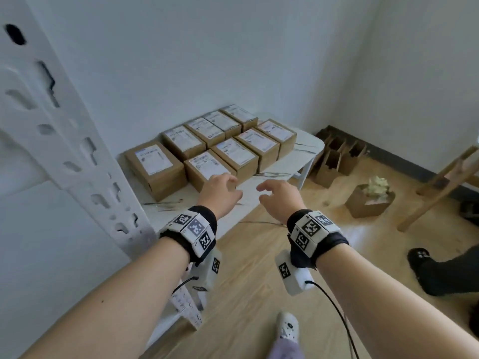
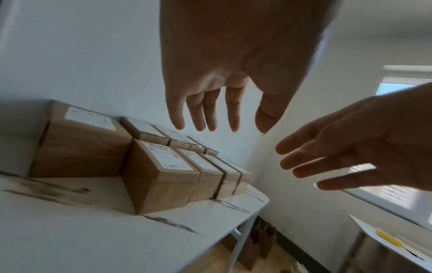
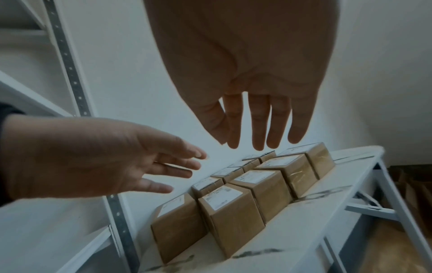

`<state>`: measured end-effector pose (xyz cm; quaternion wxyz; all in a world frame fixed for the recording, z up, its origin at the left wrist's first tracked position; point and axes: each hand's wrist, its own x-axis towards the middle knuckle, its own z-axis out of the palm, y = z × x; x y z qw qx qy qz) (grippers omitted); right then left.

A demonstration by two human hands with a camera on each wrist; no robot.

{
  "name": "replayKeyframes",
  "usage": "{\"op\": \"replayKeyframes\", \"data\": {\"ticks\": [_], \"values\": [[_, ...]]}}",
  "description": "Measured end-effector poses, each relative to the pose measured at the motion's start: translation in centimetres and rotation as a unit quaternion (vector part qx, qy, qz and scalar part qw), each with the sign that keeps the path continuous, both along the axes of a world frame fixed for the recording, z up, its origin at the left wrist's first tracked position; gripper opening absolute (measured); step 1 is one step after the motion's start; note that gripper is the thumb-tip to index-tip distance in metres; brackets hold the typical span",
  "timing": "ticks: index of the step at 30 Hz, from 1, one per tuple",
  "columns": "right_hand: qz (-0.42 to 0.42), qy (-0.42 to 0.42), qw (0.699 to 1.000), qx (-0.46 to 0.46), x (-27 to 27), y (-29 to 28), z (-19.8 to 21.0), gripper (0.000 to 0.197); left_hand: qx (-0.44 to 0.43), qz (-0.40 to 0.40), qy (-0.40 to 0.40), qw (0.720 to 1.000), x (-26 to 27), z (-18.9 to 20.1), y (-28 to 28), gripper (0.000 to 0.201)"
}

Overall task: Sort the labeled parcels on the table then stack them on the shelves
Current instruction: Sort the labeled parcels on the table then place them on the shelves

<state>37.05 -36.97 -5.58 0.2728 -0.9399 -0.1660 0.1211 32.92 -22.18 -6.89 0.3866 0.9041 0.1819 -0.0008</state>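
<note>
Several brown cardboard parcels with white labels stand in two rows on a white marble-patterned table (image 1: 305,149). The largest parcel (image 1: 155,167) sits at the left end. The nearest small parcel (image 1: 207,168) lies just beyond my left hand (image 1: 223,189). My right hand (image 1: 276,194) hovers above the table's front edge. Both hands are empty, fingers straight and spread, above the parcels without touching them, as the left wrist view shows the left hand (image 2: 217,103) and the right wrist view the right hand (image 3: 254,120). A white metal shelf upright (image 1: 77,156) rises at my left.
Empty cardboard boxes (image 1: 334,159) stand on the wooden floor to the right of the table. An open box with crumpled paper (image 1: 369,199) sits nearer. A wooden frame (image 1: 440,187) leans at far right. A person's dark-socked foot (image 1: 435,270) is at right.
</note>
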Motion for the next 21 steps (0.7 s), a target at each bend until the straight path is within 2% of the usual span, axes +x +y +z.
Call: {"op": "replayKeyframes", "data": {"ticks": [5, 12, 17, 21], "values": [[0.081, 0.026, 0.995, 0.052, 9.0, 1.6, 0.3, 0.028, -0.097, 0.163, -0.011, 0.982, 5.7, -0.8, 3.1, 0.036], [0.175, 0.034, 0.982, 0.061, 19.0, 4.0, 1.8, 0.029, -0.142, 0.335, -0.058, 0.930, 10.5, -0.2, 6.2, 0.035], [0.264, 0.081, 0.957, 0.092, 20.9, 9.8, 1.4, 0.030, -0.150, 0.436, -0.075, 0.884, 10.6, -0.3, 9.4, 0.036], [0.331, 0.118, 0.931, 0.097, 20.9, 15.7, 0.8, 0.028, -0.163, 0.516, -0.103, 0.835, 10.0, -1.2, 13.4, 0.041]]}}
